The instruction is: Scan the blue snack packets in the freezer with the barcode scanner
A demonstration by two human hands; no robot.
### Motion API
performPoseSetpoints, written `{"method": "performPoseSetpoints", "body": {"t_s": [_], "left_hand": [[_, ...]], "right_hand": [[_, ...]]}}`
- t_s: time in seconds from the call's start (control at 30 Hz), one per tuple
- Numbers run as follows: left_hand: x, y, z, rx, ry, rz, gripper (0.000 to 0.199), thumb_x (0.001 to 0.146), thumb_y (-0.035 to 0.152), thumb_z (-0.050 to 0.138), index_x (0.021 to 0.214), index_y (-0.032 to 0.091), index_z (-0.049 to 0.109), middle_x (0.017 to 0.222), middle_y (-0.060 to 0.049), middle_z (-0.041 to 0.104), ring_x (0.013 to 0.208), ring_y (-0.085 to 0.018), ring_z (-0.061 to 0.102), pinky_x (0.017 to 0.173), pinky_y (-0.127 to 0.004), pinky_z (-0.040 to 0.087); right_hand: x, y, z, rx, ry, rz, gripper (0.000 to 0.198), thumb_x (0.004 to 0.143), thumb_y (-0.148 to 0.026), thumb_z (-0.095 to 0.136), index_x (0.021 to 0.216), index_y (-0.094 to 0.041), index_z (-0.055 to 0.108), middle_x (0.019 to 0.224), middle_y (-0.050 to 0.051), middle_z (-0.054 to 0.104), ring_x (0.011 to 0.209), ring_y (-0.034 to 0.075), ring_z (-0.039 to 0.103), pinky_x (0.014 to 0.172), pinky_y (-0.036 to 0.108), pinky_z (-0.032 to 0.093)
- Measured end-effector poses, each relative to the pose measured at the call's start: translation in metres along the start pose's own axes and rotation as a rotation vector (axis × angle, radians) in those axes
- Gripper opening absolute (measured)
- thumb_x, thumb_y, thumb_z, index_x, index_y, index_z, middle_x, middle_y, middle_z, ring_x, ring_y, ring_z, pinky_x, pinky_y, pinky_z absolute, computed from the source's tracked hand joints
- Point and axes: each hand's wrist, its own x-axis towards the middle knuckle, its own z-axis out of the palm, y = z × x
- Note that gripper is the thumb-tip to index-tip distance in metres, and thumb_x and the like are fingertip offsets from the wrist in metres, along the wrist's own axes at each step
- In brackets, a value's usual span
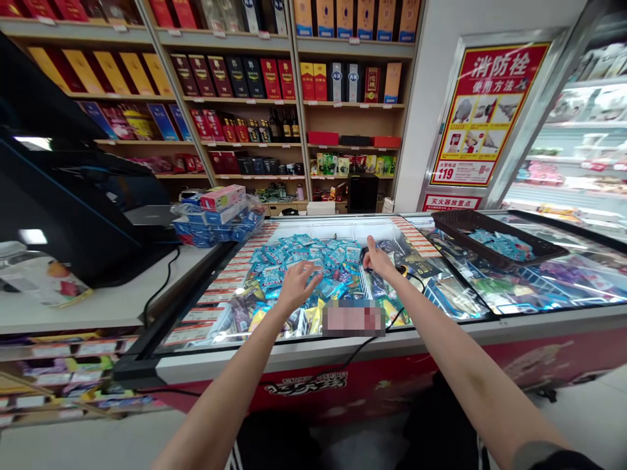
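My left hand (296,287) is open, fingers spread, above the near part of a wide pile of small blue packets (279,258). It holds nothing. The packets are spread over the glass top of a chest freezer (215,356). Right of the pile, my right hand (377,260) is closed around a black handheld scanner (364,256), mostly hidden by the fingers. From under my right wrist a black cord (360,349) loops down over the freezer's front edge. Colourful frozen packages (242,307) show through the glass below the packets.
A brown tray (445,232) with more blue packets sits on the freezer at right. Stacked boxes (220,212) in plastic wrap stand at left, beside a black checkout machine (63,196) on a white counter (112,294). Shelves of boxed goods (235,78) line the back wall.
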Motion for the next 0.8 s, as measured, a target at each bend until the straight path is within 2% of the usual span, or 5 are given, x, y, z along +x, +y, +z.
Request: {"method": "performPoseSetpoints", "body": {"t_s": [0.13,0.33,0.5,0.67,0.8], "left_hand": [[-0.038,-0.034,0.013,0.344,-0.114,0.130,0.062,0.084,0.061,0.045,0.140,0.034,0.039,0.153,-0.008,0.028,0.142,-0.033,0.017,0.111,-0.060,0.008],[-0.022,-0.053,0.050,0.399,-0.177,0.087,0.057,0.090,0.055,0.037,0.144,0.037,0.028,0.154,-0.006,0.024,0.144,-0.031,0.013,0.110,-0.064,0.006],[0.013,-0.050,0.071,0.321,-0.156,0.051,0.059,0.089,0.058,0.037,0.143,0.034,0.032,0.150,-0.008,0.033,0.142,-0.030,0.019,0.109,-0.067,0.002],[0.033,-0.041,0.067,0.222,0.038,0.042,0.056,0.087,0.054,0.044,0.137,0.029,0.042,0.144,-0.009,0.042,0.139,-0.030,0.028,0.111,-0.064,0.002],[0.042,-0.018,0.060,-0.003,0.109,0.007,0.039,0.091,0.045,0.039,0.114,0.021,0.060,0.115,-0.011,0.062,0.114,-0.025,0.053,0.103,-0.046,0.036]], "right_hand": [[-0.008,0.030,0.002,-0.481,0.354,-0.122,0.069,0.090,-0.066,0.018,0.092,-0.015,0.065,0.096,0.015,0.065,0.101,0.027,0.055,0.090,0.039,0.038],[0.000,0.080,0.013,-0.774,0.305,-0.046,0.073,0.089,-0.064,0.033,0.141,-0.013,0.037,0.143,0.020,0.040,0.136,0.035,0.027,0.105,0.055,0.019],[0.011,0.093,0.009,-0.762,0.046,-0.012,0.080,0.086,-0.070,0.030,0.147,-0.017,0.026,0.135,0.018,0.050,0.128,0.033,0.040,0.106,0.058,0.016],[0.009,0.092,-0.001,-0.809,0.049,-0.119,0.066,0.085,-0.048,0.056,0.140,-0.017,0.036,0.122,0.016,0.059,0.114,0.027,0.053,0.096,0.039,0.036],[0.007,0.080,0.008,-0.661,0.150,-0.050,0.051,0.086,-0.048,0.055,0.128,-0.018,0.049,0.111,0.012,0.063,0.106,0.024,0.058,0.087,0.032,0.043]]}}
